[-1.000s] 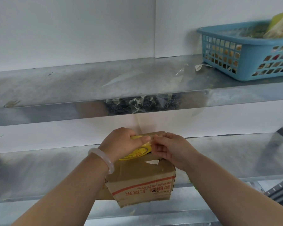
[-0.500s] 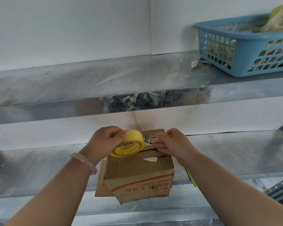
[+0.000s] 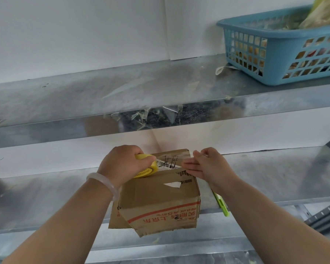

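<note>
Taping cardboard box: our left hand grips yellow tape roll at top's 9 o'clock; right hand, fingers flat, presses at 3; tape runs 9-to-3.

Blue basket on the upper metal shelf; green strip at the lower shelf edge.

Yellow tape roll tilted at the left top edge of brown cardboard box, flaps seemingly closed
</note>
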A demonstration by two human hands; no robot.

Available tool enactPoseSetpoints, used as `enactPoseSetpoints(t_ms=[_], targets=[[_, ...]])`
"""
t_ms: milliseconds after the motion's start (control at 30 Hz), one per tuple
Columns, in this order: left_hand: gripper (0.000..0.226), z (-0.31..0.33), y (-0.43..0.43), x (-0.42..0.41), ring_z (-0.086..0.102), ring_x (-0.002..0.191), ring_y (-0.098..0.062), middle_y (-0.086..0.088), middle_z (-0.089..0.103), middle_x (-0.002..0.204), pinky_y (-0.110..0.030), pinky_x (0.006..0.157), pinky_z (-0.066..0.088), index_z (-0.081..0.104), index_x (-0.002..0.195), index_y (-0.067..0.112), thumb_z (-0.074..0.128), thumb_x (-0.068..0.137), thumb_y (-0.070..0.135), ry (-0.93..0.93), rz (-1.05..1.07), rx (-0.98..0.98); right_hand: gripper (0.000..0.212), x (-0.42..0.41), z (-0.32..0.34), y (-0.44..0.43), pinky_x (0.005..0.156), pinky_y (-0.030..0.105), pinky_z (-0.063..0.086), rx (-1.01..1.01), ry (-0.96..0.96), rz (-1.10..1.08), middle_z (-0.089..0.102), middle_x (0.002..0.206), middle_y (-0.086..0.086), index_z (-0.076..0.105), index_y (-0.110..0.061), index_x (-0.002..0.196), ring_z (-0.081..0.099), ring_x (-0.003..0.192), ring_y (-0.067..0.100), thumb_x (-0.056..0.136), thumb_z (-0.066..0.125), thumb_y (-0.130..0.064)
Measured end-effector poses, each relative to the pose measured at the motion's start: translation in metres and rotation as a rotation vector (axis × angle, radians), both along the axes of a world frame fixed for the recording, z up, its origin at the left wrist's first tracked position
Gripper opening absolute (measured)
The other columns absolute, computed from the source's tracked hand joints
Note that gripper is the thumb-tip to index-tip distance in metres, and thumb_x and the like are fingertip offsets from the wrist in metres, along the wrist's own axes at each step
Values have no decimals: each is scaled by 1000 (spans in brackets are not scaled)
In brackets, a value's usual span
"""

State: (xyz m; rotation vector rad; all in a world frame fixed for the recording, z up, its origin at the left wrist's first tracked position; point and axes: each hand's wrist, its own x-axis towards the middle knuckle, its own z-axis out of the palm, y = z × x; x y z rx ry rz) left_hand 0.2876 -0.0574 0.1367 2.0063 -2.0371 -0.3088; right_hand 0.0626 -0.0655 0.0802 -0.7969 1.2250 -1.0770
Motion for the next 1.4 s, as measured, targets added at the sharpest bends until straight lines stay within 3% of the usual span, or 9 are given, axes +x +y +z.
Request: enactPoseSetpoints(t_ms=[200, 367, 500, 867, 933, 1033, 1133, 1300, 1400], targets=[[38, -2, -3, -14, 57, 73, -10, 8, 62, 74, -32, 66, 51, 66, 78, 25, 55, 81, 62, -113, -66, 34, 9, -13, -7, 5, 78, 41, 61, 38, -102, -68, 73, 91, 21, 47, -5, 100, 74, 85, 30, 99, 55, -10], [42, -6, -7, -30, 55, 64, -10, 7, 58, 65, -27, 53, 40, 56, 64, 24, 51, 82, 62, -273, -104, 19, 9, -32, -17, 7, 70, 43, 61, 43, -165, -158, 72, 81, 18, 50, -5, 97, 73, 80, 33, 97, 58, -9], [44, -6, -11, -37, 55, 63, -11, 6, 58, 64, -27, 53, 41, 55, 63, 24, 51, 83, 63, -309, -119, 38, 11, -38, -26, 9, 70, 43, 61, 55, -201, -189, 71, 78, 17, 51, -5, 90, 73, 78, 32, 97, 57, -9], [41, -8, -18, -45, 55, 64, -10, 8, 58, 65, -26, 53, 38, 57, 62, 25, 56, 79, 62, -354, -107, 73, 12, -22, -74, 5, 52, 28, 56, 258, -362, -154, 67, 69, 8, 54, -5, 87, 66, 61, 16, 95, 61, -11], [41, -7, -19, -45, 55, 63, -11, 7, 58, 64, -26, 52, 35, 56, 61, 24, 56, 79, 61, -354, -101, 71, 16, -17, -80, 5, 61, 32, 58, 269, -311, -158, 67, 72, 9, 54, -7, 82, 64, 62, 18, 93, 64, -13], [41, -7, -21, -45, 56, 63, -11, 7, 59, 65, -27, 52, 37, 58, 63, 25, 55, 80, 62, -380, -110, 81, 23, -10, -92, 10, 84, 50, 58, 279, -132, -106, 69, 78, 7, 59, -15, 78, 68, 76, 26, 84, 74, -32], [42, -9, -21, -44, 55, 62, -11, 6, 58, 63, -26, 51, 34, 57, 62, 24, 55, 80, 62, -393, -111, 65, 28, 0, -95, 13, 84, 55, 56, 253, -27, -103, 70, 76, 5, 60, -21, 75, 69, 83, 32, 77, 75, -44], [41, -10, -22, -42, 55, 61, -11, 6, 58, 62, -26, 51, 38, 59, 62, 22, 56, 80, 59, -398, -96, 60, 33, 8, -102, 14, 88, 45, 55, 282, -1, -169, 67, 101, 3, 56, -23, 97, 65, 93, 25, 80, 76, -43], [40, -10, -21, -41, 56, 64, -11, 5, 60, 66, -28, 55, 43, 61, 65, 23, 55, 80, 59, -388, -95, 63, 36, 8, -108, 14, 84, 47, 57, 342, -18, -129, 69, 103, 2, 56, -29, 102, 67, 94, 26, 79, 76, -47]])
